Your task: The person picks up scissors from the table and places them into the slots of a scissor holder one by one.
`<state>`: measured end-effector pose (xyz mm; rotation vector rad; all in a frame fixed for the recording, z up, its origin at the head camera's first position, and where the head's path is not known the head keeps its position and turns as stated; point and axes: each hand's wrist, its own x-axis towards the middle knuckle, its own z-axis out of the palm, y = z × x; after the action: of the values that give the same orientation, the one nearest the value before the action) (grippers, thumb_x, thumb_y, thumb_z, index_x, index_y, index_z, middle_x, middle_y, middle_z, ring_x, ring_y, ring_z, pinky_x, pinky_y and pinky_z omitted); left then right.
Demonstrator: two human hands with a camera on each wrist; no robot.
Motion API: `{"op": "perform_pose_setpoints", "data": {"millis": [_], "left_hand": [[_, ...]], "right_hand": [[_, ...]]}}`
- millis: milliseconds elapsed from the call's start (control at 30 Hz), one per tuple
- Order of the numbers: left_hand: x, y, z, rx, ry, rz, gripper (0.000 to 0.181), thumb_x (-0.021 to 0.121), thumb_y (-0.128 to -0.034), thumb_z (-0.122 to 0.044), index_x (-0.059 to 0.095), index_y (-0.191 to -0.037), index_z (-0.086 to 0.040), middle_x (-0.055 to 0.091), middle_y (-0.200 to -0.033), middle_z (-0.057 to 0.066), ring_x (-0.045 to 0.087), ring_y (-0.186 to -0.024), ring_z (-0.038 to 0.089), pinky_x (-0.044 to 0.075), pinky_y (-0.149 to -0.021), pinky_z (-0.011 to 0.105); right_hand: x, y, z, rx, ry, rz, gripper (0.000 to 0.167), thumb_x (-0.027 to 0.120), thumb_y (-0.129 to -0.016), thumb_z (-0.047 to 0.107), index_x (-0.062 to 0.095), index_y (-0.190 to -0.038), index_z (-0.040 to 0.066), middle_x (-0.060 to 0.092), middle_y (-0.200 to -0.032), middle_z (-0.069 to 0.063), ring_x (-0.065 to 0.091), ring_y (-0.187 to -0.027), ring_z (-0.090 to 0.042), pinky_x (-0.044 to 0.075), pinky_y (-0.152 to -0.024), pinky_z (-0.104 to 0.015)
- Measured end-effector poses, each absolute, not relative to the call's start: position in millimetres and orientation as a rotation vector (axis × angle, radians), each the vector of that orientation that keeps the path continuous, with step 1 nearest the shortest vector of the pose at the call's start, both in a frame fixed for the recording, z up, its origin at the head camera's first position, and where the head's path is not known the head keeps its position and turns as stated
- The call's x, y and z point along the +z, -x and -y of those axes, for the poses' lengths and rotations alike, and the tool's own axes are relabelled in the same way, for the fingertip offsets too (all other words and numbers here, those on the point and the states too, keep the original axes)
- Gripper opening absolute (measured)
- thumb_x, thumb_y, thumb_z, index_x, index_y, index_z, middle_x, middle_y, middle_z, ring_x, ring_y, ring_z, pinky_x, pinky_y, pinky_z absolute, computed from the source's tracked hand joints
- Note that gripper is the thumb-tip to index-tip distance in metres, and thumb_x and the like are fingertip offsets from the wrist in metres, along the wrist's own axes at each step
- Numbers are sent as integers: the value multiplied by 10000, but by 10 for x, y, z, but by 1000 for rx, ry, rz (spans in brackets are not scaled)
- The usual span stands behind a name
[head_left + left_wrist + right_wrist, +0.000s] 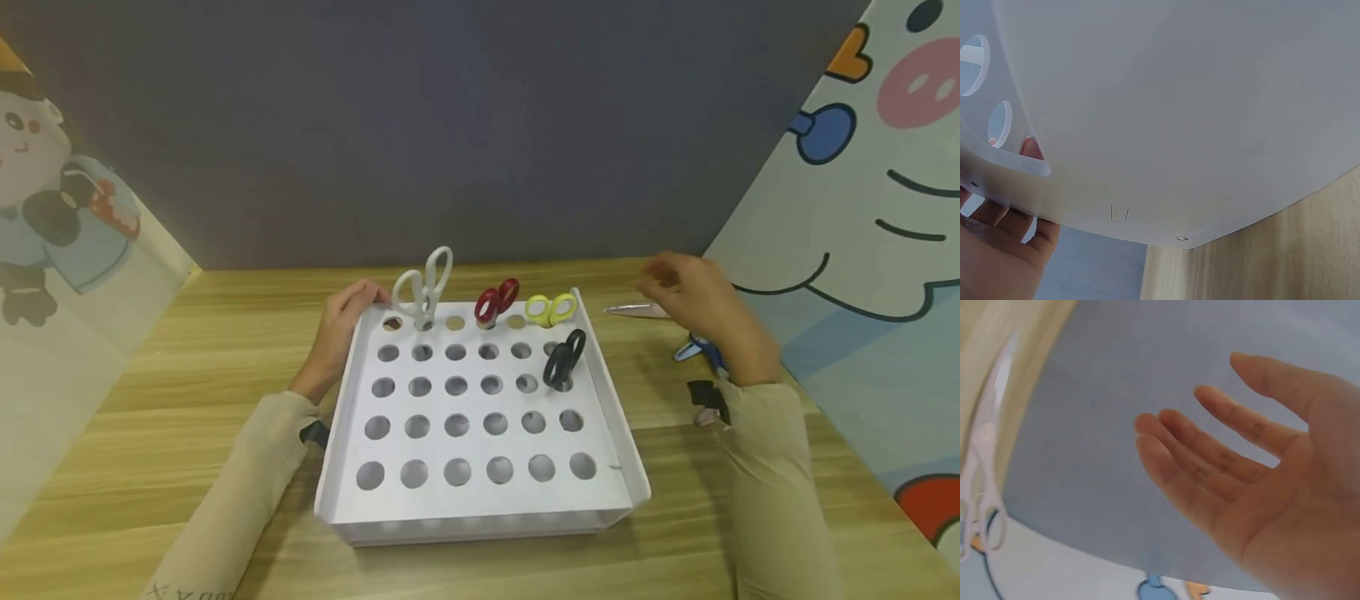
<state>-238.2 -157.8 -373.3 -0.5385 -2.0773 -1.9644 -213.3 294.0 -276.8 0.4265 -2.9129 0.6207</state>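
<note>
A white rack (476, 405) with rows of round holes stands on the table. My left hand (333, 333) grips its far left corner; in the left wrist view the fingers (1019, 228) bend round the rack's edge. White scissors (423, 307), red scissors (488, 308) and yellow scissors (550, 312) stand handles up in the back row. Dark scissors (561, 365) stand farther forward at the right. My right hand (701, 304) hovers right of the rack with loosely bent fingers, holding nothing. Pale pink scissors (986, 432) lie beside it, their handles hidden by the hand in the head view.
Blue scissors (711, 353) lie on the table right of the rack, partly behind the right forearm. A small pinkish thing (705, 417) shows by the right wrist. A grey panel (450, 133) rises behind the wooden table (225, 333), with cartoon-printed walls on both sides.
</note>
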Motion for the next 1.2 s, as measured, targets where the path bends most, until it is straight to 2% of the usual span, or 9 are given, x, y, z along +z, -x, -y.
{"op": "perform_pose_setpoints", "data": {"millis": [267, 633, 933, 1100, 1200], "left_hand": [[-3734, 2385, 1575, -1980, 554, 2061, 379, 431, -1068, -203, 621, -939, 98, 646, -940, 153, 605, -880, 141, 511, -786, 216], [-3730, 2384, 1570, -1982, 554, 2054, 358, 431, -1067, -197, 633, -923, 61, 636, -930, 154, 600, -876, 143, 510, -785, 220], [-3728, 2377, 1575, -1984, 554, 2054, 355, 434, -1065, -194, 637, -925, 61, 642, -940, 159, 603, -876, 140, 512, -784, 215], [-3728, 2378, 1575, -1980, 554, 2060, 356, 431, -1067, -203, 645, -919, 41, 640, -943, 167, 603, -875, 145, 514, -782, 218], [-3730, 2381, 1574, -1984, 553, 2056, 351, 429, -1068, -204, 653, -910, 16, 641, -942, 161, 602, -877, 149, 513, -785, 222]], "right_hand": [[-2945, 2271, -3157, 649, -308, 2970, 412, 535, -1039, 285, 567, -1241, -73, 591, -1213, -342, 582, -1090, -507, 465, -897, -629], [-3126, 2369, -3418, 575, -241, 2959, 396, 558, -1017, 215, 560, -1237, -114, 581, -1181, -391, 578, -1058, -527, 462, -866, -643], [-3200, 2372, -3608, 562, -115, 3180, 554, 553, -1007, 264, 442, -1334, -168, 456, -1287, -462, 448, -1173, -602, 368, -971, -699], [-3278, 2356, -3738, 531, 10, 3286, 707, 513, -1012, 421, 383, -1366, -177, 396, -1355, -447, 393, -1195, -626, 376, -961, -699], [-3326, 2360, -3804, 520, 71, 3325, 749, 498, -1008, 448, 362, -1372, -191, 354, -1379, -447, 359, -1201, -640, 356, -972, -709]]}}
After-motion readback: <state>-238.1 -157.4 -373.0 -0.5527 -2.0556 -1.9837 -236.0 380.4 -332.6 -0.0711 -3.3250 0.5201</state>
